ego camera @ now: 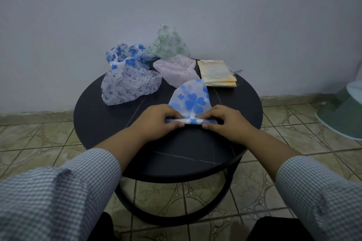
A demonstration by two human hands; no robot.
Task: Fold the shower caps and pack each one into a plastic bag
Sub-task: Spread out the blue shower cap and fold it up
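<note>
A white shower cap with blue clover prints (191, 98) lies in the middle of the round dark table (109, 121), its near edge rolled into a tight band. My left hand (159, 118) pinches the left part of that roll and my right hand (225, 119) pinches the right part. Several loose caps sit further back: one with purple music notes (128, 86), one with blue flowers (127, 56), a pink one (176, 71) and a green-patterned one (169, 45). A yellowish stack in clear plastic bags (217, 73) lies at the back right.
The table stands close to a pale wall on a patterned tile floor (39, 143). A pale green upturned basin (344, 111) sits on the floor at the right. My checked sleeves fill the lower corners.
</note>
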